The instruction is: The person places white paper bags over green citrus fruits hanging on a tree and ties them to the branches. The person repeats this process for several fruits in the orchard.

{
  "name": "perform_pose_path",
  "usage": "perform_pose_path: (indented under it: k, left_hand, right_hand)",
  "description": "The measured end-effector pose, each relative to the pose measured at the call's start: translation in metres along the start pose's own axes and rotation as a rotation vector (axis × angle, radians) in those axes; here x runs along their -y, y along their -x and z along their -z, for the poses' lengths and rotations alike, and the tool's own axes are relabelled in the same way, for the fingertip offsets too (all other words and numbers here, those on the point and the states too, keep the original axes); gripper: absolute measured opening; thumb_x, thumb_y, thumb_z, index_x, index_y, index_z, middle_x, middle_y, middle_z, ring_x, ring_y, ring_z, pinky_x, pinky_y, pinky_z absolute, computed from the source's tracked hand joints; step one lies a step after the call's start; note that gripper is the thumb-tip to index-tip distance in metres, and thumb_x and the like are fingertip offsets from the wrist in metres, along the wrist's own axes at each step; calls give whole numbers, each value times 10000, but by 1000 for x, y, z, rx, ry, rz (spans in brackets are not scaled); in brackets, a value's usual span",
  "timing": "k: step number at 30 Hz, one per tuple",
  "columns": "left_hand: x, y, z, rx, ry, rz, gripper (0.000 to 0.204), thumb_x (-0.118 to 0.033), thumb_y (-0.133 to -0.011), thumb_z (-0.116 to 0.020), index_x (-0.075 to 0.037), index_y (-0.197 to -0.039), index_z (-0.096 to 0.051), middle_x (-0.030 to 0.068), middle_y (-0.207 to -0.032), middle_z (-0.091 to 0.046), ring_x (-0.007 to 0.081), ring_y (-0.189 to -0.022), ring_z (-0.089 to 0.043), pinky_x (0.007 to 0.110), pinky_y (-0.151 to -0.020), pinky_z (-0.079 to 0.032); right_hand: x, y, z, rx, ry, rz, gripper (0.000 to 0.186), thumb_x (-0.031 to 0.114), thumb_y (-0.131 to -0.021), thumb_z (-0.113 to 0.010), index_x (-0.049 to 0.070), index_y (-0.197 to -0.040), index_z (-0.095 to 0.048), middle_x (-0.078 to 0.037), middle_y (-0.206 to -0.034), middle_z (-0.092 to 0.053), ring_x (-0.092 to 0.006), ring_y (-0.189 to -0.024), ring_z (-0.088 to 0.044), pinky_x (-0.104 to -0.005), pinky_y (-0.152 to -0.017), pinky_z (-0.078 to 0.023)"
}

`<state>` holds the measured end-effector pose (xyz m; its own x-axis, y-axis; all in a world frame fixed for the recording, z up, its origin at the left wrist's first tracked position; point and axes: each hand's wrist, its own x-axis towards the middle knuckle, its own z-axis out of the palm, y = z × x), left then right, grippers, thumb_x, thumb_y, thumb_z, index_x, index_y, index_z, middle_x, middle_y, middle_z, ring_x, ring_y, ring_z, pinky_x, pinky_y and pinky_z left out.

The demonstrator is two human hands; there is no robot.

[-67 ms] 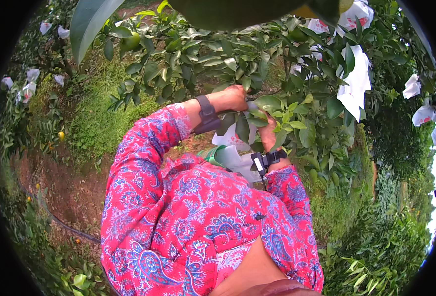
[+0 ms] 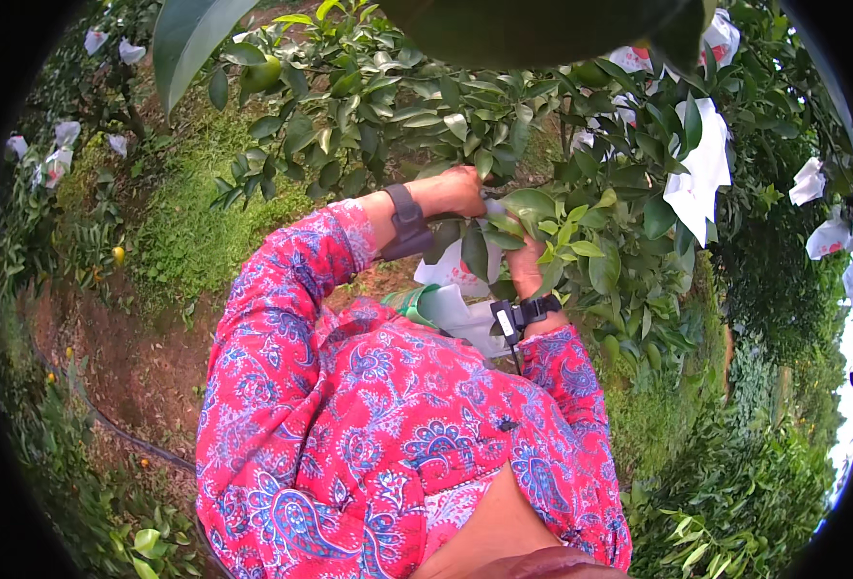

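Observation:
My left hand [image 2: 463, 191] is closed, fingers curled in, among the leaves of a citrus branch. Its fingertips are at the pale upper end of a white paper bag [image 2: 457, 268] with red print, which hangs below the hands behind a few dark leaves. My right hand [image 2: 525, 259] is raised beside the bag on its right. Broad leaves [image 2: 530, 205] cover most of its fingers, so their grip is hidden. Any fruit inside the bag does not show.
At my waist, a green holder [image 2: 409, 305] contains white paper bags [image 2: 460, 317]. Another white bag [image 2: 701, 174] hangs at right. A green fruit [image 2: 261, 73] hangs upper left. Close overhead, a large dark green shape [image 2: 542, 29] blocks the top. A black hose [image 2: 137, 442] crosses the soil.
The view has shifted slightly, so branches and hanging bags sit a little differently. Both hands stay in nearly the same place, with no visible change of grip.

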<state>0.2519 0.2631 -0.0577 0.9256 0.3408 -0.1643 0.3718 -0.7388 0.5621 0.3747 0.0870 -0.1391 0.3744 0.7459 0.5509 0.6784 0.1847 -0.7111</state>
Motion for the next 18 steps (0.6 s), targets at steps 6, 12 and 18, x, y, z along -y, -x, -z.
perform_pose_path:
  k: [6,12,18]
  left_hand:
    - [8,6,12,42,423,106,600,-316,-745,-793,-43,-1243,-599,138,-1134,-663,230,-1022,-622,339,-861,-510]
    - [7,8,9,40,972,13,371,-390,-931,-625,-69,-1118,-625,14,-919,-633,96,-788,-562,278,-631,-469]
    - [43,-15,-25,234,1489,167,288,-310,-941,-602,-49,-1065,-611,50,-843,-633,127,-716,-632,269,-545,-524]
  right_hand:
    - [18,-6,-3,166,102,-173,245,264,-990,-547,54,-1045,-661,-24,-916,-657,-134,-805,-590,-332,-746,-494]
    - [15,-10,4,95,197,-303,253,218,-909,-626,83,-1122,-648,-56,-995,-678,-205,-868,-648,-352,-748,-522]
    - [-19,0,0,-46,69,-293,387,152,-785,-733,80,-1141,-600,-71,-1080,-651,-232,-955,-639,-354,-850,-526]
